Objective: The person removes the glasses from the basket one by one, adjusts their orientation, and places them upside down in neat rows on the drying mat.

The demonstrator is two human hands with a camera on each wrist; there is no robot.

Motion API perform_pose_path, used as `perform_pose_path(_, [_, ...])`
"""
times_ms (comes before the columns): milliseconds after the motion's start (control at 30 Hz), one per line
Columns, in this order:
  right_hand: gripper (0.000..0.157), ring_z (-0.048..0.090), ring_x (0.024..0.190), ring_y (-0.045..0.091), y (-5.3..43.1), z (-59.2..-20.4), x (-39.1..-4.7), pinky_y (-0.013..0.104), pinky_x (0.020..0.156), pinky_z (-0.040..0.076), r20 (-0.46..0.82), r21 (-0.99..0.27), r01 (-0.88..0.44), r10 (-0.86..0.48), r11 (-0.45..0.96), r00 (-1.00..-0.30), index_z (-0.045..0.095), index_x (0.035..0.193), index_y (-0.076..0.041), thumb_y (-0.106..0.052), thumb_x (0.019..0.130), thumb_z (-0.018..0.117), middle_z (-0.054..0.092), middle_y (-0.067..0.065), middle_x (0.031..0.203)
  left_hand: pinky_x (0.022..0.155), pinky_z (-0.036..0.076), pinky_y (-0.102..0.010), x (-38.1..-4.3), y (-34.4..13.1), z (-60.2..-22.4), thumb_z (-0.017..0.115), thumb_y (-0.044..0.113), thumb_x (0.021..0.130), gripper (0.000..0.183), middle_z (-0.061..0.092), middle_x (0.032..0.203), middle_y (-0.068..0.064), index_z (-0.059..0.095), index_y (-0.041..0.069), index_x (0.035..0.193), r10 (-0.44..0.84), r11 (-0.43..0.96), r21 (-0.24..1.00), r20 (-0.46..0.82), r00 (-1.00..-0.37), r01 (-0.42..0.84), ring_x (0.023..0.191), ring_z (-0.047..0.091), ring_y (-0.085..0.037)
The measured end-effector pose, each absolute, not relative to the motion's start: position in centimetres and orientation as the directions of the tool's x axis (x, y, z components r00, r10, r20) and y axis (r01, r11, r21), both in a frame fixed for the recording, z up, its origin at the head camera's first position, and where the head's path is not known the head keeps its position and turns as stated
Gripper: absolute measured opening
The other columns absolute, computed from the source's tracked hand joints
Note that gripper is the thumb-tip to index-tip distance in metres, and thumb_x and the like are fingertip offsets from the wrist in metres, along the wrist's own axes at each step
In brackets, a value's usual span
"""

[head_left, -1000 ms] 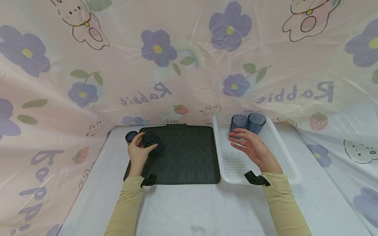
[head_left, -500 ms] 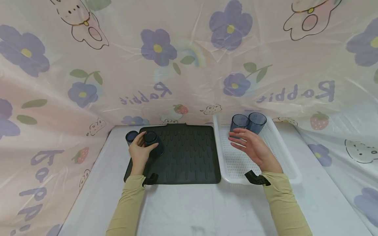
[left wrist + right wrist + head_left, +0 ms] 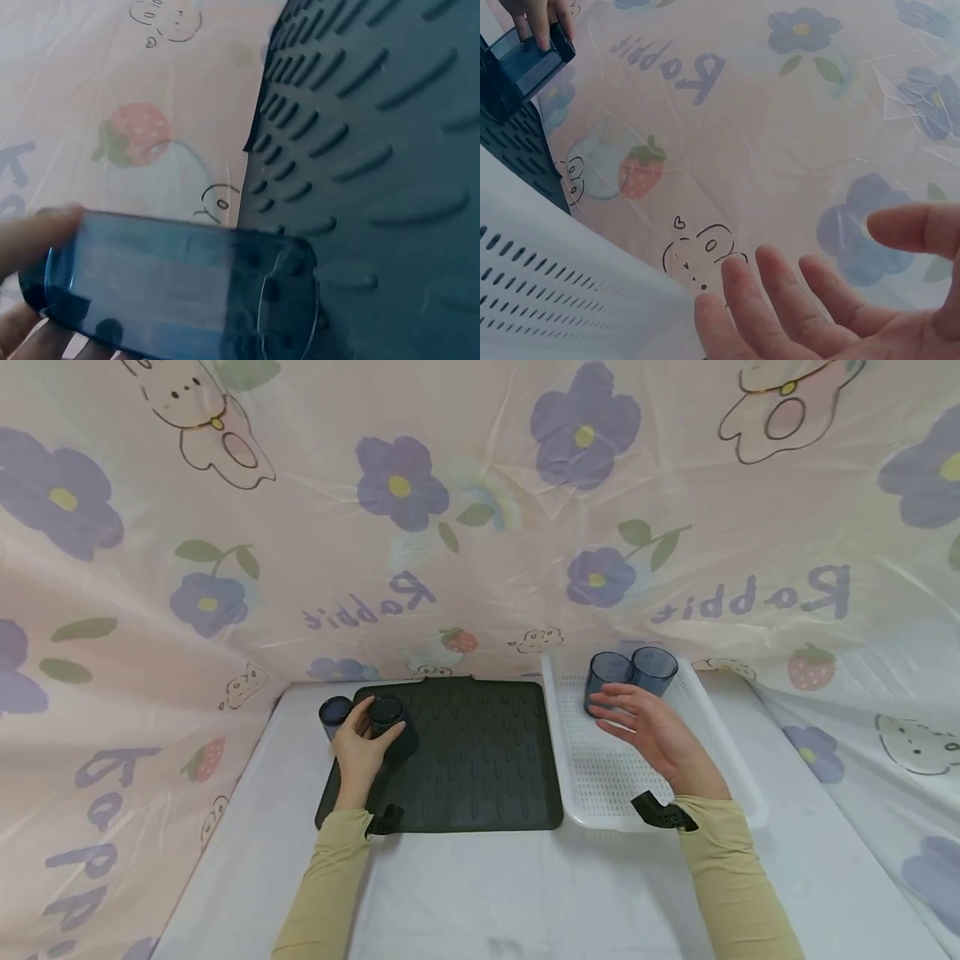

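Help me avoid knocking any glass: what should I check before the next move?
1. Left grip pinching the held glass: ok.
2. Held glass resting on the mat: cannot tell.
3. Left grip clear of the far-left glass: cannot tell; they look close.
4. Right grip holding nothing: ok.
5. Basket empty: not ok; two glasses are inside.
6. Those two standing upright: ok.

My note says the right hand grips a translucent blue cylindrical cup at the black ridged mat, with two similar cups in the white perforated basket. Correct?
Wrong hand: the head view shows the left hand gripping the translucent blue cup at the black mat, with two similar cups in the white basket.
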State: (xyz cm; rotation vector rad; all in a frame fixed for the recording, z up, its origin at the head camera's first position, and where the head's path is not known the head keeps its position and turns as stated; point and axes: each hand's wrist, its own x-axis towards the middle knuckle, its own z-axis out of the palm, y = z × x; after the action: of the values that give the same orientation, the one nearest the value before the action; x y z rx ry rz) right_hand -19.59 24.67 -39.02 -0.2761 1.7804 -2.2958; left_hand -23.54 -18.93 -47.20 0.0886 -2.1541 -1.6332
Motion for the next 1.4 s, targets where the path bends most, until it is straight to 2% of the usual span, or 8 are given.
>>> perform_pose_path(167, [0.036,0.047,0.125,0.034,25.4,-38.6,-19.8,0.041,0.103,0.040,0.032,-0.969,0.043,-0.295,-0.245,-0.955,0.037,0.138,0.002,-0.013,0.105,0.038,0.053,0.012,0.132,0.102,0.041,-0.044,-23.6,-19.3,-47.2,0.084,0.017,0.075,0.065,0.054,0.134,-0.013,0.056,0.015,0.135,-0.258,0.317,0.925,0.297,-0.919,0.210,0.125,0.049,-0.029])
perform_pose_path(400, [0.040,0.051,0.123,0.030,26.1,-38.0,-20.3,0.040,0.103,0.040,0.044,-0.966,0.042,-0.322,-0.256,-0.946,0.033,0.142,0.002,-0.013,0.105,0.038,0.053,0.012,0.133,0.103,0.040,-0.045,-23.4,-19.5,-47.3,0.083,0.017,0.076,0.065,0.052,0.136,-0.013,0.055,0.016,0.135,-0.261,0.323,0.927,0.283,-0.923,0.193,0.127,0.047,-0.029])
perform_pose_path(600, [0.047,0.045,0.128,0.030,27.0,-37.2,-20.5,0.039,0.105,0.038,0.022,-0.977,0.046,-0.319,-0.206,-0.947,0.024,0.146,0.005,-0.014,0.105,0.037,0.045,0.016,0.140,0.103,0.040,-0.045,-23.2,-19.6,-47.4,0.083,0.016,0.075,0.066,0.051,0.136,-0.012,0.055,0.015,0.135,-0.268,0.324,0.928,0.276,-0.923,0.183,0.126,0.047,-0.029])
perform_pose_path(767, [0.055,0.040,0.132,0.030,27.8,-36.6,-20.7,0.037,0.107,0.035,0.003,-0.986,0.048,-0.306,-0.159,-0.952,0.016,0.150,0.004,-0.018,0.105,0.039,0.040,0.013,0.142,0.104,0.039,-0.044,-23.3,-19.6,-47.3,0.082,0.016,0.077,0.067,0.050,0.137,-0.011,0.053,0.015,0.137,-0.252,0.327,0.925,0.282,-0.926,0.192,0.127,0.046,-0.029])
perform_pose_path(867, [0.053,0.043,0.129,0.027,28.4,-36.4,-21.0,0.035,0.106,0.037,-0.009,-0.987,0.054,-0.288,-0.149,-0.958,0.021,0.150,-0.001,-0.018,0.104,0.041,0.044,0.008,0.139,0.104,0.039,-0.043,-23.3,-19.7,-47.3,0.082,0.016,0.077,0.067,0.050,0.138,-0.010,0.052,0.013,0.137,-0.246,0.325,0.926,0.281,-0.928,0.195,0.128,0.046,-0.028])
perform_pose_path(1067, [0.031,0.055,0.117,0.016,30.1,-36.4,-21.7,0.029,0.099,0.043,0.003,-0.981,0.047,-0.261,-0.187,-0.965,0.046,0.135,-0.012,-0.016,0.104,0.042,0.052,0.001,0.130,0.104,0.039,-0.043,-23.3,-19.6,-47.2,0.081,0.017,0.077,0.067,0.049,0.139,-0.010,0.052,0.013,0.138,-0.241,0.324,0.928,0.267,-0.933,0.182,0.128,0.045,-0.028])
perform_pose_path(1267, [0.033,0.057,0.110,0.012,31.6,-36.8,-22.2,0.026,0.096,0.044,0.015,-0.981,0.027,-0.214,-0.193,-0.977,0.048,0.135,-0.008,-0.016,0.103,0.044,0.055,-0.002,0.125,0.103,0.040,-0.043,-23.2,-19.6,-47.1,0.082,0.019,0.077,0.068,0.050,0.138,-0.011,0.052,0.013,0.138,-0.250,0.333,0.928,0.260,-0.933,0.169,0.128,0.046,-0.028])
perform_pose_path(1400, [0.029,0.059,0.106,0.012,32.2,-37.1,-22.5,0.024,0.093,0.047,0.011,-0.975,0.025,-0.164,-0.221,-0.986,0.056,0.129,-0.010,-0.015,0.102,0.047,0.058,-0.003,0.120,0.103,0.040,-0.044,-23.2,-19.6,-47.2,0.082,0.019,0.077,0.068,0.050,0.138,-0.011,0.052,0.016,0.138,-0.249,0.329,0.928,0.266,-0.931,0.177,0.128,0.046,-0.027])
